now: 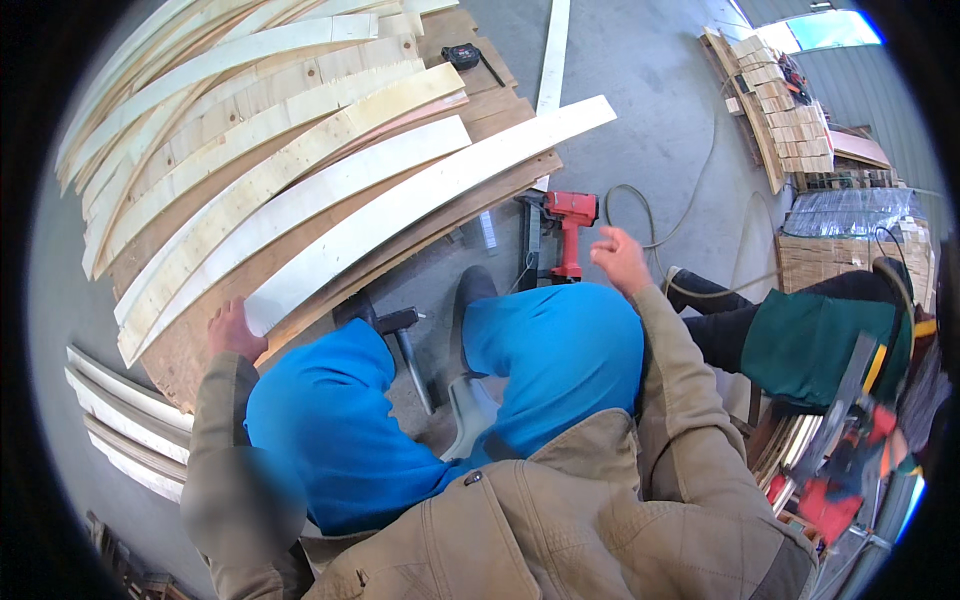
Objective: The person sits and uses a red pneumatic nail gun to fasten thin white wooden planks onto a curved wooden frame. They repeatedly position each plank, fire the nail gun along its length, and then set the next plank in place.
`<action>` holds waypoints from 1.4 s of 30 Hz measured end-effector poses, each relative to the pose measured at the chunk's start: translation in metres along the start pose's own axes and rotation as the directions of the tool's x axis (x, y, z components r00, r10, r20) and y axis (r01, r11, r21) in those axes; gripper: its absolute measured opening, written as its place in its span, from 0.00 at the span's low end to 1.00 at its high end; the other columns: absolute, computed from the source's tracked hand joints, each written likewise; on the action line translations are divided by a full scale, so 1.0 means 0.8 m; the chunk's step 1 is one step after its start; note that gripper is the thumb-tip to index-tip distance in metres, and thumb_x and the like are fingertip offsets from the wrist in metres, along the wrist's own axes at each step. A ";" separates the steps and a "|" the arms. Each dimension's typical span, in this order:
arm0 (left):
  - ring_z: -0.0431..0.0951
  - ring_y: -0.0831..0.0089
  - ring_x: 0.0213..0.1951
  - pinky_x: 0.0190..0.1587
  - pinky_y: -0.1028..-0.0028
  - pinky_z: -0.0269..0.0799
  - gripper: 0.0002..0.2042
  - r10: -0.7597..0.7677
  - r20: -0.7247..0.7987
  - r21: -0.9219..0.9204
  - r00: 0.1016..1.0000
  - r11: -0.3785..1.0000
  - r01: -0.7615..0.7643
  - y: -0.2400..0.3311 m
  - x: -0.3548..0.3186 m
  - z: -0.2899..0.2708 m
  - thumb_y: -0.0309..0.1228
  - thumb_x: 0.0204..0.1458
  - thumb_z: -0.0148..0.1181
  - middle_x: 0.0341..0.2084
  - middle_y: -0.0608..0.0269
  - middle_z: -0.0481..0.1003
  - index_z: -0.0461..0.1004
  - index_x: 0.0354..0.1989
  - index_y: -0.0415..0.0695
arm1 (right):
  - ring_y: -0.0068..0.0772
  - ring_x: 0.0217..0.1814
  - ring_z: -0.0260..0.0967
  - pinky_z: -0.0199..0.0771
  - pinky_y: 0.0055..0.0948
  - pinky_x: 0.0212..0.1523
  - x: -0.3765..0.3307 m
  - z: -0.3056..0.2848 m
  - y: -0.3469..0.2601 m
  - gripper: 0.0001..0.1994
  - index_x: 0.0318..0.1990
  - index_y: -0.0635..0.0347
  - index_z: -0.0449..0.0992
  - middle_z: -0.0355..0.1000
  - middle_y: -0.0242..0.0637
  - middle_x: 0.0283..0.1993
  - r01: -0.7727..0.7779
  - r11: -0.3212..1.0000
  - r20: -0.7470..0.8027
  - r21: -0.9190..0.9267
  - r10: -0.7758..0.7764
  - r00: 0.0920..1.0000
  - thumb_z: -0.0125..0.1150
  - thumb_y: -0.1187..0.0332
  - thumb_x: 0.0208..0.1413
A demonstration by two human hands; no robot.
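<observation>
My left hand (232,328) rests on the near edge of a brown plywood sheet (180,372), against the end of a pale curved wooden strip (420,200). Its fingers lie spread on the wood and do not appear to wrap round the strip. My right hand (620,260) hangs in the air above my right knee, with a finger stretched out and nothing in it. Just left of it a red nail gun (570,228) stands beside the sheet, not touched by the hand. A hammer (405,345) is between my legs, its metal handle pointing toward me.
Several more curved strips (290,140) cover the sheet, with a black tape measure (461,57) at its far end. More strips (125,420) lie at left. A hose (660,240) crosses the floor. Another person's legs (710,320) are at right, near stacked wood blocks (790,110).
</observation>
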State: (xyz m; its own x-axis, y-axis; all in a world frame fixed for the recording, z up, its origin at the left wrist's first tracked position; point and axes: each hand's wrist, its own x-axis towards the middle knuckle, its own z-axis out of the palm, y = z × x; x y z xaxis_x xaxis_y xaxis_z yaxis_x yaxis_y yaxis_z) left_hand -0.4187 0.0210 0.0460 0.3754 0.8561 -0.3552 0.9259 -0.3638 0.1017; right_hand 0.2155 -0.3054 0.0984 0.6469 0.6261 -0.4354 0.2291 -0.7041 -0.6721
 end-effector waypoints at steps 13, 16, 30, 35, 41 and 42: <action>0.84 0.60 0.43 0.52 0.64 0.78 0.34 0.266 0.273 -0.448 0.925 0.886 -0.122 0.012 -0.050 -0.210 0.32 0.28 0.77 0.38 0.51 0.84 0.82 0.51 0.33 | 0.29 0.48 0.80 0.81 0.29 0.48 -0.101 0.042 -0.267 0.29 0.68 0.72 0.70 0.82 0.45 0.51 0.342 0.876 0.131 0.341 -0.404 0.905 0.69 0.72 0.60; 0.81 0.70 0.40 0.47 0.69 0.76 0.25 0.262 0.400 -0.600 0.878 0.799 0.035 0.025 -0.064 -0.238 0.31 0.39 0.76 0.36 0.55 0.83 0.82 0.47 0.31 | 0.28 0.43 0.80 0.81 0.30 0.39 -0.118 0.089 -0.279 0.32 0.69 0.77 0.67 0.81 0.45 0.48 0.212 0.872 0.233 0.442 -0.340 0.911 0.70 0.70 0.61; 0.75 0.79 0.36 0.41 0.74 0.72 0.17 0.272 0.465 -0.633 0.842 0.767 0.102 0.102 -0.131 -0.313 0.35 0.50 0.75 0.31 0.65 0.79 0.82 0.41 0.35 | 0.41 0.50 0.72 0.75 0.44 0.42 -0.094 0.192 -0.286 0.28 0.58 0.65 0.75 0.72 0.43 0.52 -0.272 0.599 0.317 0.753 0.031 0.948 0.70 0.49 0.62; 0.77 0.77 0.36 0.41 0.72 0.73 0.21 0.265 0.347 -0.530 0.900 0.847 -0.044 0.123 -0.159 -0.328 0.38 0.47 0.78 0.31 0.63 0.79 0.82 0.44 0.35 | 0.39 0.49 0.71 0.74 0.42 0.42 -0.084 0.211 -0.298 0.28 0.61 0.54 0.75 0.73 0.37 0.50 -0.314 0.466 0.326 0.827 0.057 0.944 0.70 0.46 0.63; 0.81 0.65 0.42 0.49 0.64 0.76 0.35 0.213 0.296 -0.380 0.931 0.921 -0.090 0.159 -0.184 -0.344 0.41 0.32 0.82 0.37 0.52 0.81 0.80 0.49 0.33 | 0.37 0.43 0.73 0.74 0.47 0.40 -0.081 0.241 -0.309 0.19 0.49 0.61 0.79 0.77 0.37 0.43 -0.273 0.211 0.256 0.939 0.106 0.961 0.78 0.60 0.56; 0.82 0.63 0.43 0.50 0.64 0.77 0.36 0.235 0.258 -0.378 0.937 0.917 -0.126 0.164 -0.189 -0.344 0.42 0.32 0.82 0.38 0.51 0.81 0.79 0.50 0.34 | 0.38 0.39 0.74 0.73 0.45 0.38 -0.080 0.244 -0.310 0.16 0.45 0.64 0.80 0.78 0.40 0.41 -0.211 0.259 0.176 0.942 0.154 0.972 0.77 0.65 0.55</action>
State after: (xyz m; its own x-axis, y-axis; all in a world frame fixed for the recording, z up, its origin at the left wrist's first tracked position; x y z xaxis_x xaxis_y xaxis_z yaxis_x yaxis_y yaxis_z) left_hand -0.3421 -0.0554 0.3688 0.5587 0.6217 -0.5490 0.8178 -0.3029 0.4893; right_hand -0.0247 -0.1056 0.1762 0.5362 0.5594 -0.6321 -0.7630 0.0010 -0.6464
